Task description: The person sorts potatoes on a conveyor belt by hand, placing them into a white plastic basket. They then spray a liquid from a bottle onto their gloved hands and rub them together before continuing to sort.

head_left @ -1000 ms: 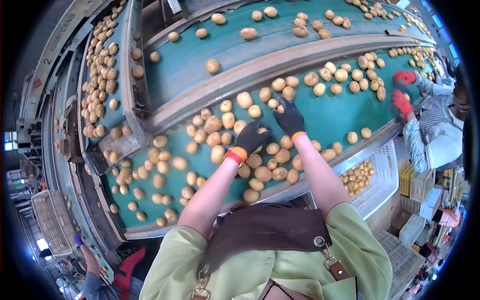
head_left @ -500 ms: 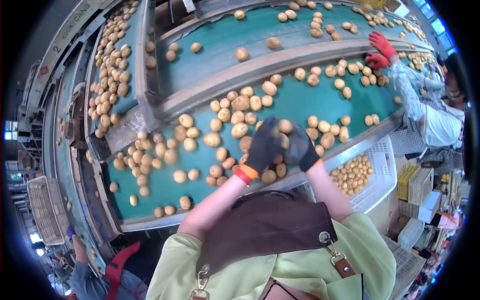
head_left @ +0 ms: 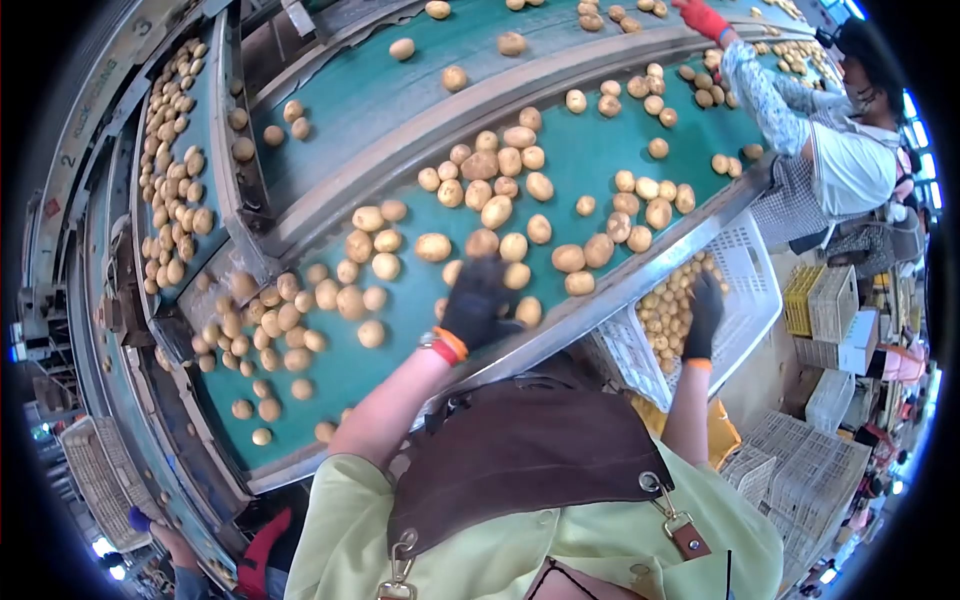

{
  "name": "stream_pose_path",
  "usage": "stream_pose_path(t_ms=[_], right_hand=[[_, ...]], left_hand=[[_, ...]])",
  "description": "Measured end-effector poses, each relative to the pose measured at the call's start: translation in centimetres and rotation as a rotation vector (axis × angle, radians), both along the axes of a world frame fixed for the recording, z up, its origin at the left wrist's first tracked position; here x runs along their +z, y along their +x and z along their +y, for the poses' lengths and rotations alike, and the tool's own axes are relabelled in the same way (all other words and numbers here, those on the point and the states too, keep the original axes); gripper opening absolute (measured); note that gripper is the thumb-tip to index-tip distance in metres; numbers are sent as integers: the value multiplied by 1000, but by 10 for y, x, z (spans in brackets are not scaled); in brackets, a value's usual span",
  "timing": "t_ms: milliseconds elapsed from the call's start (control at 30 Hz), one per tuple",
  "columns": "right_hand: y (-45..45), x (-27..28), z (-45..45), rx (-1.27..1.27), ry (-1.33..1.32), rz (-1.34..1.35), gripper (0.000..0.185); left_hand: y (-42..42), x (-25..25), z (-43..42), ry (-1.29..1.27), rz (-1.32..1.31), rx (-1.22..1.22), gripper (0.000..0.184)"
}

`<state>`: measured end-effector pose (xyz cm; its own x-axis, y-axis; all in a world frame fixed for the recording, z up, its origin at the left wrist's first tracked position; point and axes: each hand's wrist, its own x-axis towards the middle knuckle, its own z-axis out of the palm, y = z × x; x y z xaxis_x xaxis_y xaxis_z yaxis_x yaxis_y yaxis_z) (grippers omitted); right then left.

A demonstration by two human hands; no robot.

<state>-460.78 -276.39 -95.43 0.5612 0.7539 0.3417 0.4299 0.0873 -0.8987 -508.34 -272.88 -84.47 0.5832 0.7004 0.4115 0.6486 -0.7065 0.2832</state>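
Near green belt (head_left: 590,150) runs from lower left to upper right of frame, potatoes all along it. Far green belt (head_left: 370,90) crosses the top, divided from it by a rail (head_left: 400,160); a few loose potatoes there. Co-worker (head_left: 850,165) at upper right, leaning in, one red-gloved hand (head_left: 702,17) at the top edge over the belts. Brown apron (head_left: 530,435), bottom centre, on the person wearing the camera. White crate (head_left: 755,300) right of centre, just beside the belt's metal edge (head_left: 640,265), part-filled with small potatoes (head_left: 660,315).

Left hand (head_left: 483,302), black glove, frame centre, low over near belt, thumb out from the fingers, fingertips right by a potato (head_left: 482,243). Motion-blurred; can't tell if it grips anything. Right hand (head_left: 705,312), black glove, at the white crate, fingers pointing up-frame over the potatoes. Palm hidden, can't tell if anything's held. Orange band (head_left: 697,364) on right wrist, orange-red band (head_left: 450,343) on left.
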Motion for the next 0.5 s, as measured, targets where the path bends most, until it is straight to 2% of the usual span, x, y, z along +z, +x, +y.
stream_pose_path(t_ms=[33,100,167,200,233,267,300,367,400,433,500], right_hand=[[-56,60,14,169,-16,214,37],[-129,133,55,439,-45,-138,43],[-152,98,120,275,79,-566,49],[-162,94,141,283,93,-564,49],[-172,95,160,244,40,-711,52],[-178,98,180,200,-15,-857,55],[-183,99,199,210,-10,-856,55],[-189,104,232,334,-298,-366,48],[-194,107,235,340,-296,-372,48],[-203,117,237,306,-133,-403,41],[-225,144,246,237,201,-457,28]], left_hand=[[-23,-5,10,1,7,25,58],[-53,11,0,19,70,114,49],[-87,-10,-5,49,61,246,49],[-102,-8,-11,9,38,296,49],[-115,-4,-16,-30,10,346,48],[-128,2,-20,42,126,339,47],[-136,-1,-31,15,134,436,44],[-147,1,-47,-9,93,491,43],[-152,3,-56,-41,90,498,47],[-155,3,-63,-69,83,508,51],[-156,-15,-64,-35,-55,620,38]])
